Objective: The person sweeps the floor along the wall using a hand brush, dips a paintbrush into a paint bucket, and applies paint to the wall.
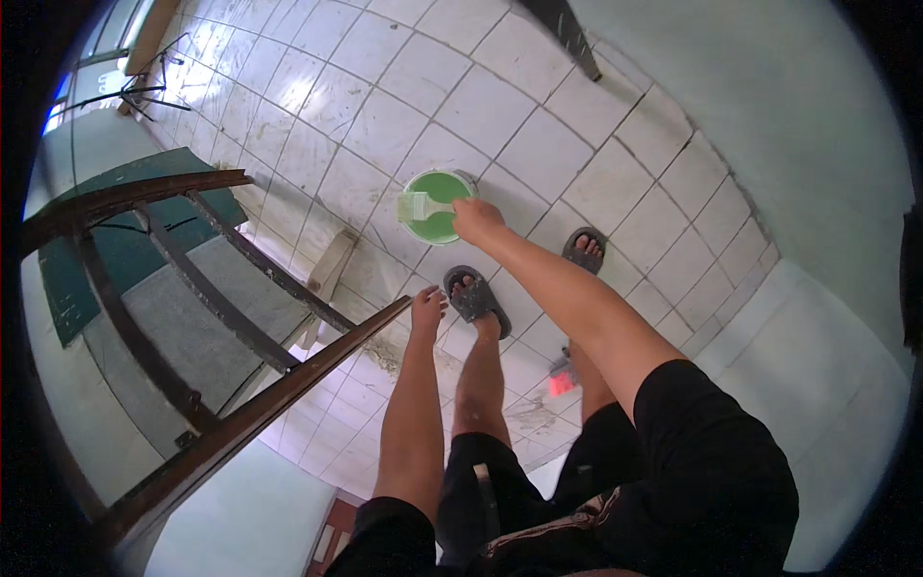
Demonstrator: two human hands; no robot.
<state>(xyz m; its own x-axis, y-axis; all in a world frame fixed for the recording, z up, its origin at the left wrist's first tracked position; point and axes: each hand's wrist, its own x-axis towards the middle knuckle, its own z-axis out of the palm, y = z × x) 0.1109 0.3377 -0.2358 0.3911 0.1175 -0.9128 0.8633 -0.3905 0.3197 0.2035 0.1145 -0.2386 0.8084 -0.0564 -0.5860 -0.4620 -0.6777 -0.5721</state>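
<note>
The right hand (476, 219) grips a brush (423, 206) over the green paint bucket (437, 207) just beside it. The left hand (427, 308) rests, fingers together, on a wooden rail (288, 380).

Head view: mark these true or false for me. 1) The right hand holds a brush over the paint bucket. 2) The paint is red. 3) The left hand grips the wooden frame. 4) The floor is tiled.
1) True: the right hand holds the brush across the paint bucket.
2) False: the paint is green.
3) False: the left hand hangs open beside the wooden frame, gripping nothing.
4) True: pale square tiles cover the floor.
</note>
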